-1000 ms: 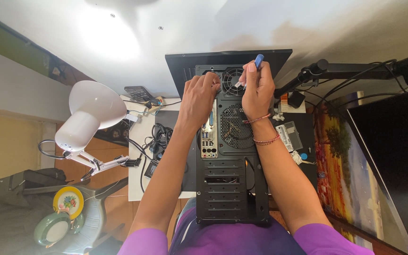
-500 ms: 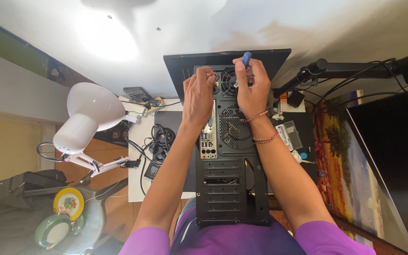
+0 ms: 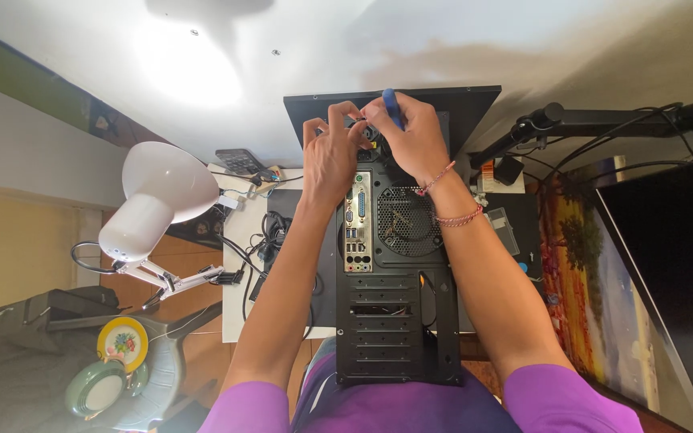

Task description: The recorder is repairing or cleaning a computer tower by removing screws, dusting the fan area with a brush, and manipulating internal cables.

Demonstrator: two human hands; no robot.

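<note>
I am seeing one black metal computer tower case [image 3: 395, 321] lying between the arms, one white desk lamp [image 3: 158, 200] sitting left. The right hand [image 3: 411, 136] is gripping one blue-handled screwdriver [image 3: 392, 107] at the case's far end; the left hand [image 3: 332, 156] is pinching there too.

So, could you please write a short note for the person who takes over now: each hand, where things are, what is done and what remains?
Left hand: fingertips on the top end of the black computer case, beside the right hand; whether it pinches something small cannot be told.
Right hand: holds a blue-handled tool, tip hidden at the same spot.
The case stands with its rear panel facing the camera, ports and fan grille visible.
Done: cannot be judged from this view.
Left: the work at the top end is in progress.
</note>
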